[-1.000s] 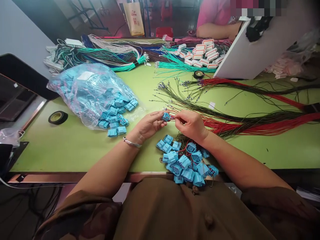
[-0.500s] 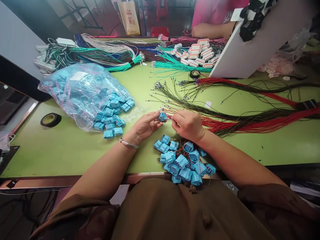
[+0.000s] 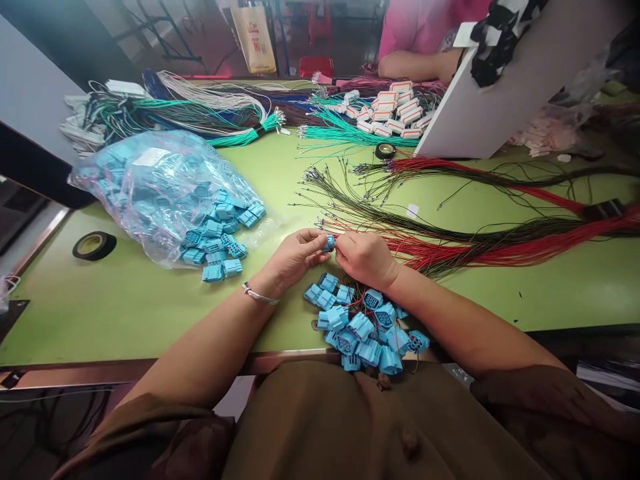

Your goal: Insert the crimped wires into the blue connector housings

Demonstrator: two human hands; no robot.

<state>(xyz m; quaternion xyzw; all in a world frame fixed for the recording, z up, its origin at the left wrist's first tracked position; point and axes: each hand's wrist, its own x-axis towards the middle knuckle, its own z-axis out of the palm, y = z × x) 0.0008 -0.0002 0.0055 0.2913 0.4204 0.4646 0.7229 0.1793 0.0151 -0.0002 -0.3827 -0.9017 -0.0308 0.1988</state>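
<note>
**Connector held at centre of frame, both hands closed on it**

Left hand (image 3: 293, 257): fingers curled, thumb and fingertips pinched on a small blue connector housing (image 3: 329, 242). A metal bangle (image 3: 260, 294) sits on the wrist.

Right hand (image 3: 364, 258): fingers curled inward, fingertips meeting the same connector housing from the right side. Whether a wire is pinched between these fingertips cannot be told; the red wires (image 3: 500, 250) begin directly behind the hand.

Connector housing: at the centre of the frame, held between the two hands just above the green table (image 3: 150, 300). Only its upper edge shows between the fingers.

Adjacent items:
- A pile of blue connectors (image 3: 363, 327) lies on the near table edge, below the right hand and lower centre in the frame. Thin wires run out of several of them.
- A clear plastic bag of blue connectors (image 3: 160, 190) lies at left of centre, its mouth open toward the hands, with several connectors spilled just beside it.
- A roll of black tape (image 3: 94, 245) lies at the left edge, well apart from the bag.
- Dark wires (image 3: 380, 213) fan across the table from centre to right, next to the red wires.
- Teal wire bundles (image 3: 350, 130) and white connectors (image 3: 395, 113) lie at upper centre.
- A white board (image 3: 500, 100) leans at upper right.
- Another person's forearm (image 3: 415, 65) rests at the far table edge, top centre.
</note>
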